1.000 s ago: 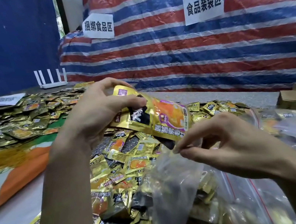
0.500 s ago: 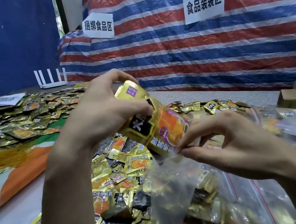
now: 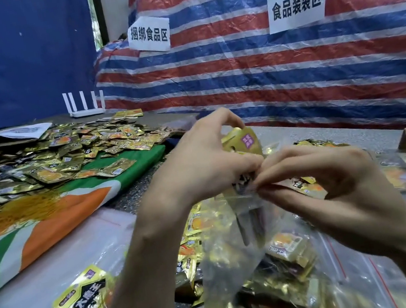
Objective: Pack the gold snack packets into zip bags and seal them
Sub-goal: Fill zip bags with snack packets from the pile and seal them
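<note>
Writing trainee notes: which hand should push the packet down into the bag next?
Left, probably. The left hand grips the gold packet, its lower end at the mouth of the zip bag, while the right hand pinches the bag's rim.

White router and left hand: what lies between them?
Head view: loose gold packets, heaped on a green cloth, lie between the router and the left hand.
</note>
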A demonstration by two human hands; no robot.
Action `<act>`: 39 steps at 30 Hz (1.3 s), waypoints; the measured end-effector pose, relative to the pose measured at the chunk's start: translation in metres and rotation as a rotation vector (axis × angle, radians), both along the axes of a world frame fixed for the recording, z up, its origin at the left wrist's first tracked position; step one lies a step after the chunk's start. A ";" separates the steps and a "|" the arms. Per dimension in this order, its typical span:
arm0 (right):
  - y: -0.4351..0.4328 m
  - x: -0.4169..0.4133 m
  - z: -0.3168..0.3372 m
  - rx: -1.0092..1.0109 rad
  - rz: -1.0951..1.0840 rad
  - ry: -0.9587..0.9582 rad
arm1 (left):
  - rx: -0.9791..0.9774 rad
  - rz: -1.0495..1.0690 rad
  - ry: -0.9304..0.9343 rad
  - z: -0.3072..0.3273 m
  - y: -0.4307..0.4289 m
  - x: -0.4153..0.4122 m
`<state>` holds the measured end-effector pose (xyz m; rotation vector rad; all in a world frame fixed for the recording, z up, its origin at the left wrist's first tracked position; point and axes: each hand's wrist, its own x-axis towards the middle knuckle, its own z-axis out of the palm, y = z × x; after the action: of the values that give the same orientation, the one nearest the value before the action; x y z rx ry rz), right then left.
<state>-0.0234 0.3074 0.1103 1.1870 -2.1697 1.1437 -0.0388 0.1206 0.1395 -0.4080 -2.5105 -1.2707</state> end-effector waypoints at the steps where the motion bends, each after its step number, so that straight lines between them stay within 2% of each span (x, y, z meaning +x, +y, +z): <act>1: 0.000 0.000 0.001 -0.006 -0.003 0.000 | 0.016 -0.016 -0.019 0.001 -0.001 0.001; 5: 0.004 0.003 0.003 -0.075 -0.023 -0.011 | 0.162 -0.047 -0.034 0.010 -0.010 0.005; 10: 0.016 0.001 0.008 -0.158 -0.029 -0.086 | 0.622 -0.243 0.054 0.017 -0.035 0.006; 13: 0.029 -0.002 0.011 -0.096 0.002 -0.158 | 0.677 -0.081 0.202 0.016 -0.058 -0.002; 17: 0.046 -0.010 0.013 -0.023 -0.012 -0.224 | 0.583 0.210 0.231 0.004 -0.083 -0.022; 22: 0.061 -0.014 0.012 0.095 -0.027 -0.323 | 0.468 0.314 0.128 -0.017 -0.086 -0.059; 26: 0.068 -0.012 0.014 0.112 -0.022 -0.364 | 0.277 0.372 0.044 -0.046 -0.076 -0.096; 29: 0.069 -0.013 0.014 0.087 -0.017 -0.351 | 0.126 0.433 -0.055 -0.076 -0.070 -0.126; 35: 0.052 -0.019 0.007 0.065 0.015 -0.275 | -0.041 0.597 -0.337 -0.130 -0.074 -0.201; 39: 0.045 -0.023 0.001 0.083 0.016 -0.272 | -0.367 0.736 -0.377 -0.147 -0.106 -0.244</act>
<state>-0.0467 0.3528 0.1111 1.1404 -2.4335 1.2993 -0.2832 0.0151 -0.0075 0.6981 -2.7712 -0.6351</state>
